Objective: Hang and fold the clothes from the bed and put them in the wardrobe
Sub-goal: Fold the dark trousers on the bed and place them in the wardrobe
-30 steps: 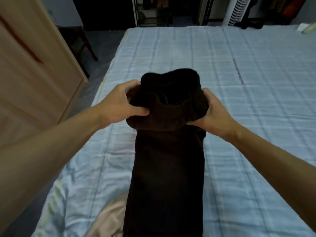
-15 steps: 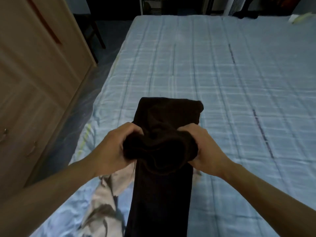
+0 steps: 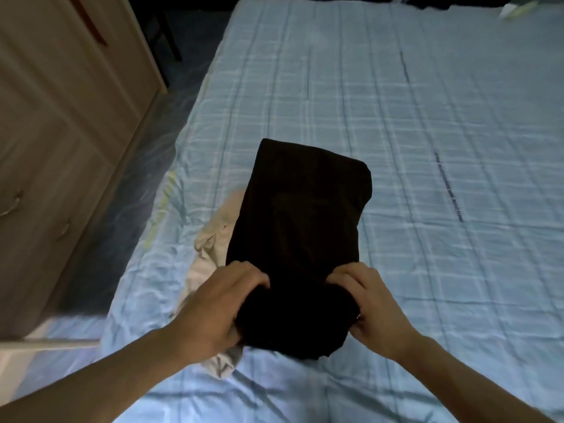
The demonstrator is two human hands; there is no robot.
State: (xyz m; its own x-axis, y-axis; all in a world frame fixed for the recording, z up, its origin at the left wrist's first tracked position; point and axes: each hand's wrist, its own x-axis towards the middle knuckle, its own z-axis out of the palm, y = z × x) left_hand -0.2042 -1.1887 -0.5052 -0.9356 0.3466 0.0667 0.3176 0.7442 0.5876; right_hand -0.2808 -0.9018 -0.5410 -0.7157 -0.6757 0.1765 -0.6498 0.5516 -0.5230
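the light wooden wardrobe (image 3: 61, 148) stands off the left side of the bed with the pale blue checked quilt (image 3: 427, 117). a crumpled cream cloth (image 3: 210, 239) lies by the bed's left edge. the left hand (image 3: 219, 306) curls round the bunched near end of the soft dark brown folded garment (image 3: 302, 215), lying toward the bed's near left; the right hand (image 3: 366, 303) grips likewise. it looks light and limp, best held at both side edges. half a second ago the bunch sat farther up the bed, over a long tail; now the cloth lies doubled.

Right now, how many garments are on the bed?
2. A black garment lies on the bed near its left edge, its near end gripped by the left hand and right hand. A cream garment sits partly under its left side. More may be hidden.
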